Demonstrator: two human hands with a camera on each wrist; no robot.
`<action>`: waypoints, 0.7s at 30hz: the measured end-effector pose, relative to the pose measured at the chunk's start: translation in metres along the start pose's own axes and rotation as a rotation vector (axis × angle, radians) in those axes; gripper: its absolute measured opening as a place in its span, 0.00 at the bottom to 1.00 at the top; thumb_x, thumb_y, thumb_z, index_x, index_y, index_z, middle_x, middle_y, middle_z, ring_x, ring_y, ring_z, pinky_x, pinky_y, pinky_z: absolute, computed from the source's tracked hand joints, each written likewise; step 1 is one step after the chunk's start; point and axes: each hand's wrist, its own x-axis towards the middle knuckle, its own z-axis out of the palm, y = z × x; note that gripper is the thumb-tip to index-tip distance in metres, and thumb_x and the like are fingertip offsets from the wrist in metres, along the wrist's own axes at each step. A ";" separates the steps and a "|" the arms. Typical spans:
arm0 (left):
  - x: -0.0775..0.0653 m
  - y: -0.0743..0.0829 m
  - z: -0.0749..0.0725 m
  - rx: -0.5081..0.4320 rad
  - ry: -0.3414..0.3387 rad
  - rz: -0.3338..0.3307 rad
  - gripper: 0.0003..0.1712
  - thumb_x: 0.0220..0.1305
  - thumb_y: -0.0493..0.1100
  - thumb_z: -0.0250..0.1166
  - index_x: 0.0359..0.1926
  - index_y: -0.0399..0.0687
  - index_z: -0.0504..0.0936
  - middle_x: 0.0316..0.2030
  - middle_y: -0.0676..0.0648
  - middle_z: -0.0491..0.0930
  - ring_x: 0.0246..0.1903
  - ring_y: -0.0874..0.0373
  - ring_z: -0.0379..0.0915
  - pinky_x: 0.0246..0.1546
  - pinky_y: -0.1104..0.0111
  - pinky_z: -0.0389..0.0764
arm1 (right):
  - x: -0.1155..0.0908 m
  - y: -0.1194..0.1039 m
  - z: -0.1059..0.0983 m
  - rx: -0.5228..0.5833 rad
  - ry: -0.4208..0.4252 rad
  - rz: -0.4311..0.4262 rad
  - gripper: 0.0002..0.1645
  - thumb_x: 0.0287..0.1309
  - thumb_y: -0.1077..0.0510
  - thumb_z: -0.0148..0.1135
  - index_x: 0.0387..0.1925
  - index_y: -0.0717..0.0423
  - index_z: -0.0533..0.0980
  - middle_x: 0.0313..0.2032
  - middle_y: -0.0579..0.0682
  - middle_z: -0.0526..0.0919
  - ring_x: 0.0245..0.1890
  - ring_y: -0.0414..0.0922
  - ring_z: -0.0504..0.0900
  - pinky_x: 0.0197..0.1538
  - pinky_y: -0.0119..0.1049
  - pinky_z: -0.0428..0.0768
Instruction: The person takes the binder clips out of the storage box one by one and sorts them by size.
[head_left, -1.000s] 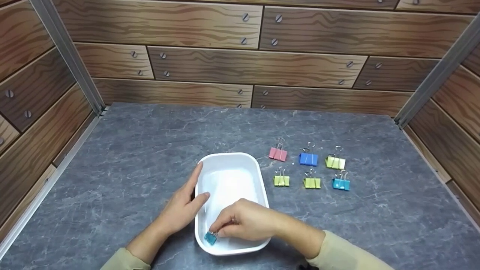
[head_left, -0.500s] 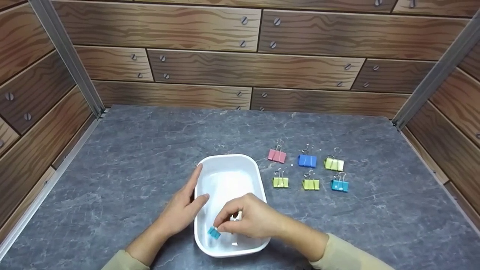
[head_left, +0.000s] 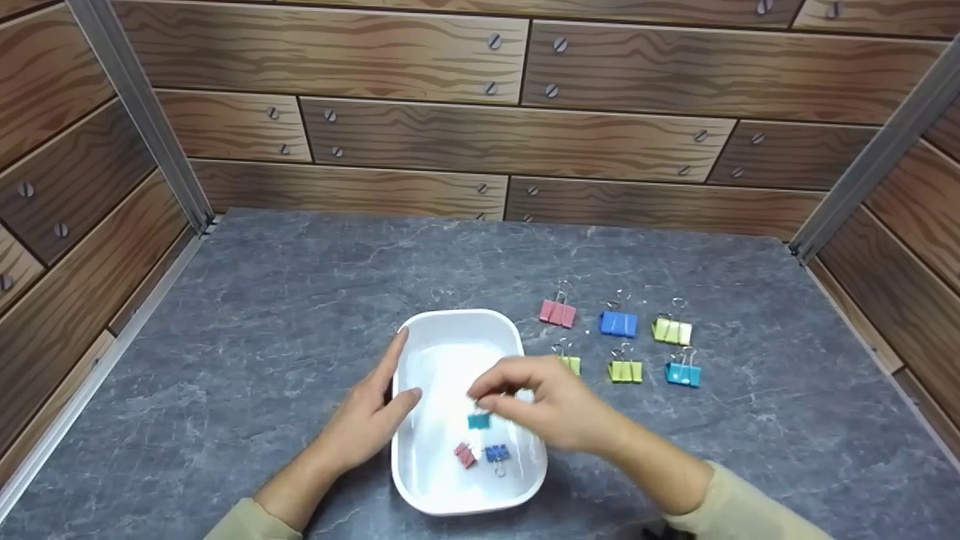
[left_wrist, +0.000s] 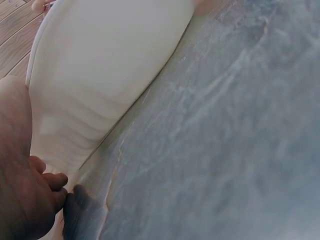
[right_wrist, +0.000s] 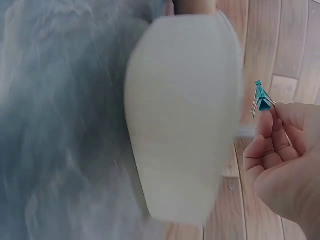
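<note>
In the head view my right hand (head_left: 551, 401) pinches a small teal binder clip (head_left: 478, 421) by its wire handle, over the white tub (head_left: 405, 480). The right wrist view shows the teal binder clip (right_wrist: 261, 97) side-on at the fingertips, above the rim. A small pink binder clip (head_left: 465, 454) and a small blue binder clip (head_left: 496, 452) lie inside, towards the near end. My left hand (head_left: 367, 416) holds the tub's left side, thumb over the rim and fingers along the outer wall. In the left wrist view, fingers (left_wrist: 56, 181) curl beside that wall.
Right of the tub, larger binder clips stand in two rows: pink (head_left: 557, 313), blue (head_left: 618, 324) and yellow-green (head_left: 672, 331) behind, two yellow-green (head_left: 625, 371) and a teal one (head_left: 683, 374) in front. My right hand partly covers the nearest. Wood-patterned walls (head_left: 405, 135) enclose the grey tabletop (head_left: 300, 277).
My right hand has lifted the teal clip from the tub's near left corner and carried it up and right. The pink and blue clips inside have come into view. My left hand stays put.
</note>
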 end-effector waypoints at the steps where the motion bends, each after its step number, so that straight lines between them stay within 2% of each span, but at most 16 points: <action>1: 0.000 0.000 0.000 -0.001 0.001 0.000 0.47 0.77 0.47 0.59 0.87 0.62 0.46 0.83 0.45 0.52 0.78 0.48 0.56 0.73 0.49 0.64 | -0.002 -0.001 -0.006 -0.012 0.018 0.002 0.08 0.70 0.62 0.68 0.46 0.56 0.89 0.40 0.48 0.90 0.40 0.41 0.86 0.46 0.37 0.86; 6: 0.000 0.000 0.001 0.000 0.008 -0.007 0.47 0.76 0.47 0.59 0.87 0.62 0.46 0.82 0.44 0.53 0.77 0.47 0.58 0.72 0.50 0.67 | -0.012 -0.002 -0.037 -0.048 0.087 0.041 0.07 0.69 0.64 0.69 0.46 0.57 0.88 0.43 0.51 0.90 0.41 0.44 0.87 0.45 0.37 0.87; 12: 0.000 0.000 0.001 -0.007 0.007 -0.010 0.46 0.77 0.47 0.59 0.87 0.62 0.46 0.83 0.44 0.53 0.78 0.47 0.57 0.73 0.49 0.66 | -0.027 0.006 -0.068 -0.065 0.122 0.095 0.08 0.72 0.63 0.66 0.47 0.60 0.87 0.44 0.53 0.90 0.43 0.45 0.88 0.46 0.38 0.87; 19: 0.000 0.001 0.002 -0.022 -0.003 -0.002 0.46 0.78 0.45 0.57 0.87 0.62 0.44 0.83 0.44 0.53 0.77 0.46 0.60 0.68 0.51 0.73 | -0.042 0.027 -0.082 -0.070 0.123 0.241 0.08 0.72 0.62 0.66 0.48 0.61 0.87 0.46 0.57 0.89 0.43 0.44 0.87 0.46 0.35 0.86; 21: 0.001 0.001 0.002 -0.020 0.000 -0.003 0.46 0.78 0.45 0.57 0.87 0.62 0.45 0.83 0.44 0.53 0.77 0.46 0.59 0.69 0.50 0.71 | -0.046 0.034 -0.082 -0.080 0.116 0.272 0.09 0.72 0.62 0.67 0.48 0.62 0.87 0.46 0.57 0.89 0.43 0.43 0.87 0.45 0.34 0.85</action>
